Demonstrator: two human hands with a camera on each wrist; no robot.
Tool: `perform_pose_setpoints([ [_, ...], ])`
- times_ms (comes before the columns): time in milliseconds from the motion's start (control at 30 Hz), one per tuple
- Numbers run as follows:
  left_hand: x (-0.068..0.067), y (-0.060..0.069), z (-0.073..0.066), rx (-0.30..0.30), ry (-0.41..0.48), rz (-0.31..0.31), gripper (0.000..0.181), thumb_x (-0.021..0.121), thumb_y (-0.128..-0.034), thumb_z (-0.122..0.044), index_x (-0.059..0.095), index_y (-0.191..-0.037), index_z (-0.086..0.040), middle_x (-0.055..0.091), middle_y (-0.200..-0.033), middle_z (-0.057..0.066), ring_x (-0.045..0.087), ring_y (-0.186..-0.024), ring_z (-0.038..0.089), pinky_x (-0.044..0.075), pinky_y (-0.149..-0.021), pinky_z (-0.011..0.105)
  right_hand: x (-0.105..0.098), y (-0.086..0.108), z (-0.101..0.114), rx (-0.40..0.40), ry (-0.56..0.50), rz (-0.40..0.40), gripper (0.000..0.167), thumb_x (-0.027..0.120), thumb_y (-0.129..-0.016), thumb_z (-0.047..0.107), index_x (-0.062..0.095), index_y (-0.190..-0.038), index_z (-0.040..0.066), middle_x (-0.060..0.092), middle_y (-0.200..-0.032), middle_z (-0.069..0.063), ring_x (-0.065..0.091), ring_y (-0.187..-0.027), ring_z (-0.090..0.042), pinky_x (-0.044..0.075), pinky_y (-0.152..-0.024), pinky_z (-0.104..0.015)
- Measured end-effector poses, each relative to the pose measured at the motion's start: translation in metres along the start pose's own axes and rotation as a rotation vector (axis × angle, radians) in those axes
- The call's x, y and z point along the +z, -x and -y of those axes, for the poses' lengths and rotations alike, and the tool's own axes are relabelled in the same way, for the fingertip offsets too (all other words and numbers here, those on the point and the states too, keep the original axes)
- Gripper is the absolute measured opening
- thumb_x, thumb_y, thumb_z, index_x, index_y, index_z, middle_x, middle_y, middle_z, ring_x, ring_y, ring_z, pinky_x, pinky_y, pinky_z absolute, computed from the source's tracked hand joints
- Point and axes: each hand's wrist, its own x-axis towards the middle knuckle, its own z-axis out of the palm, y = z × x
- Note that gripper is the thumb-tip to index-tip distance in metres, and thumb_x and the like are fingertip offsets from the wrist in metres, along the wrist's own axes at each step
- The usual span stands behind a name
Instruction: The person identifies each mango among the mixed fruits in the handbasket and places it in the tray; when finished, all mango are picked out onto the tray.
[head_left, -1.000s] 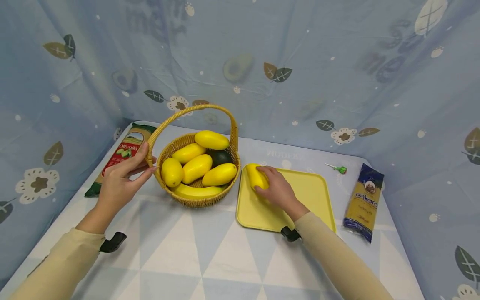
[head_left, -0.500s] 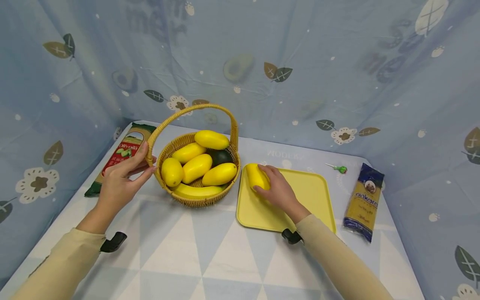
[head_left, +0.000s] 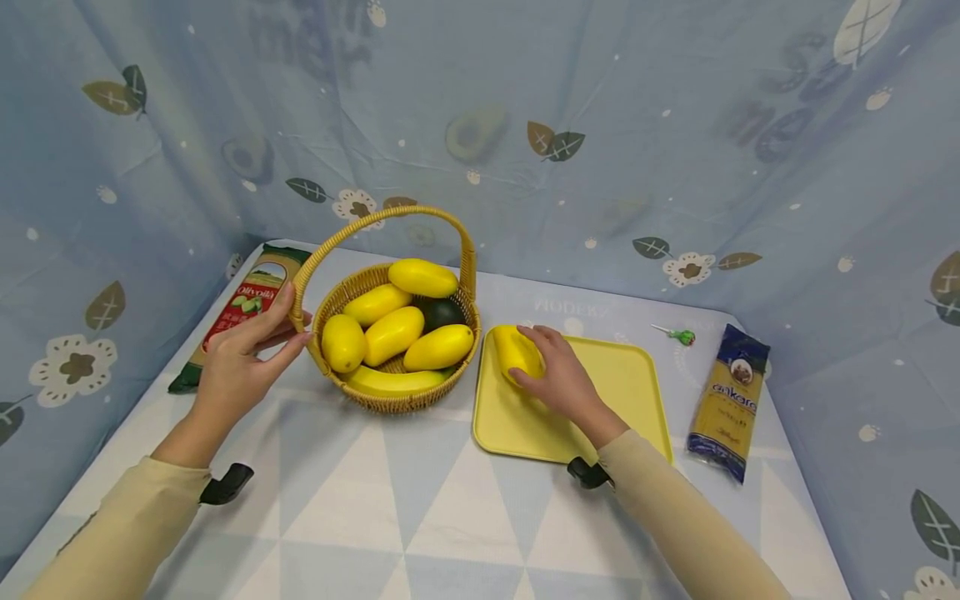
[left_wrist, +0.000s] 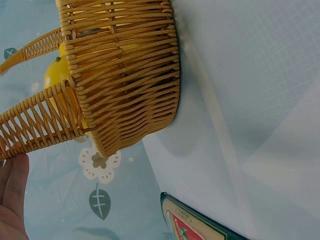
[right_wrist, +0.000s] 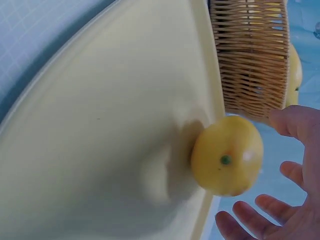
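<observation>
A yellow mango-shaped fruit [head_left: 517, 348] lies on the left side of a yellow tray [head_left: 626, 379]. Over it is my right hand [head_left: 566, 379]; in the right wrist view its spread fingers stand apart from the fruit [right_wrist: 227, 150]. My left hand [head_left: 240, 354] pinches the lower left part of the handle of a wicker basket [head_left: 393, 405], between thumb and fingers. Inside the basket are several similar yellow fruits [head_left: 393, 333] and a dark green one [head_left: 441, 314], partly covered. In the left wrist view only a bit of my left hand [left_wrist: 12, 192] shows beneath the handle.
Left of the basket lies a red and green Olivoilà packet [head_left: 251, 304], partly behind my left hand. A green-wrapped lollipop [head_left: 682, 337] sits beyond the tray, and a blue and gold ankara packet [head_left: 729, 404] lies to its right. Patterned curtains enclose the table.
My right hand has loosened from the yellow fruit and shifted slightly right, its fingers wider apart. The fruit remains on the tray. My left hand stays on the basket handle.
</observation>
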Motion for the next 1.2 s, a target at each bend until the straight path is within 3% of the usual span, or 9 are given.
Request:
perform_pose_setpoints([
  [367, -0.002, -0.001, 0.000, -0.004, -0.002, -0.001, 0.092, 0.082, -0.0709, 0.020, 0.050, -0.151, -0.014, 0.074, -0.107, 0.020, 0.056, -0.104, -0.021, 0.048, -0.086, 0.006, -0.009, -0.002, 0.022, -0.109, -0.031, -0.012, 0.065, 0.073, -0.095, 0.036, 0.047, -0.153, 0.022, 0.040, -0.155, -0.012, 0.041, -0.140, -0.034, 0.039, -0.115, -0.056],
  [700, 0.000, 0.001, 0.002, 0.001, 0.009, -0.009, 0.093, 0.082, -0.0700, 0.020, 0.051, -0.150, -0.013, 0.074, -0.108, 0.021, 0.057, -0.104, -0.019, 0.048, -0.086, 0.006, -0.004, -0.020, 0.053, -0.262, -0.035, 0.035, 0.059, 0.072, -0.096, 0.031, 0.051, -0.150, 0.021, 0.048, -0.149, -0.007, 0.048, -0.134, -0.028, 0.045, -0.111, -0.049],
  [867, 0.000, 0.001, 0.001, 0.006, 0.014, -0.008, 0.093, 0.082, -0.0697, 0.020, 0.051, -0.150, -0.013, 0.074, -0.108, 0.019, 0.057, -0.104, -0.019, 0.048, -0.086, 0.006, 0.002, -0.030, 0.065, -0.277, 0.002, 0.064, 0.057, 0.071, -0.097, 0.036, 0.052, -0.149, 0.025, 0.047, -0.149, -0.006, 0.048, -0.135, -0.026, 0.045, -0.112, -0.047],
  [1067, 0.001, 0.001, 0.001, 0.009, 0.020, -0.010, 0.093, 0.082, -0.0691, 0.021, 0.052, -0.150, -0.013, 0.074, -0.107, 0.019, 0.058, -0.103, -0.019, 0.049, -0.085, 0.006, 0.012, -0.043, 0.076, -0.277, 0.041, 0.120, 0.054, 0.070, -0.097, 0.034, 0.054, -0.148, 0.022, 0.050, -0.145, -0.005, 0.055, -0.120, -0.022, 0.050, -0.103, -0.041],
  [1200, 0.001, 0.001, 0.001, 0.004, 0.015, -0.009, 0.092, 0.082, -0.0699, 0.020, 0.051, -0.150, -0.014, 0.074, -0.108, 0.020, 0.057, -0.103, -0.020, 0.048, -0.086, 0.006, 0.017, -0.047, 0.082, -0.273, 0.113, 0.150, 0.052, 0.069, -0.098, 0.035, 0.055, -0.146, 0.020, 0.052, -0.143, -0.005, 0.055, -0.121, -0.023, 0.049, -0.104, -0.040],
])
